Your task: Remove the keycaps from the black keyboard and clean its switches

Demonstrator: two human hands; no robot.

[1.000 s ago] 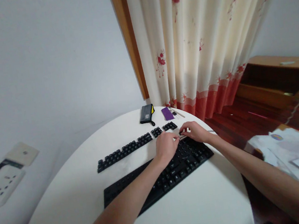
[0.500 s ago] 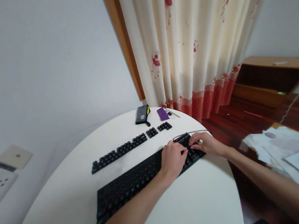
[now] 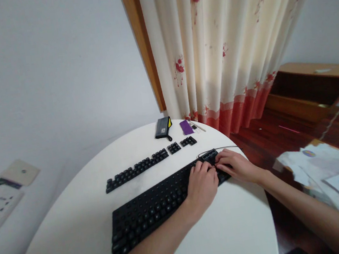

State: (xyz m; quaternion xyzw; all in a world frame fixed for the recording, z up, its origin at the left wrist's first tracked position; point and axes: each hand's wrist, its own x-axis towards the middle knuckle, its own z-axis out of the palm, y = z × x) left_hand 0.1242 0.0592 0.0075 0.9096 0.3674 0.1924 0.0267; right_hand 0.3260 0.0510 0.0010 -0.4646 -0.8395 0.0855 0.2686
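Observation:
A black keyboard point(image 3: 148, 206) lies slantwise across the white round table. Its near rows carry keycaps, while the upper rows at its left end show small bare key stems. My left hand point(image 3: 202, 183) rests over the right part of the keyboard, its fingers bent and somewhat apart, the tips down among the keys. From the right, my right hand point(image 3: 236, 166) reaches onto the number pad end, thumb and fingers close together. Whatever lies between them is too small to make out. Behind the keyboard, loose black keycaps point(image 3: 137, 169) stand in a row, split into groups.
At the table's point(image 3: 76, 222) far edge lie a dark grey pouch point(image 3: 162, 128), a purple cloth point(image 3: 186, 127) and a thin pale stick point(image 3: 198, 126). A cable runs behind the keyboard. Papers point(image 3: 335, 176) are piled to the right, beyond the table edge. A curtain point(image 3: 210, 55) hangs behind.
My left hand has gone from a pinch above the keys to bent fingers lowered onto the keyboard. My right hand has lowered its fingers against the number pad. The view has shifted slightly.

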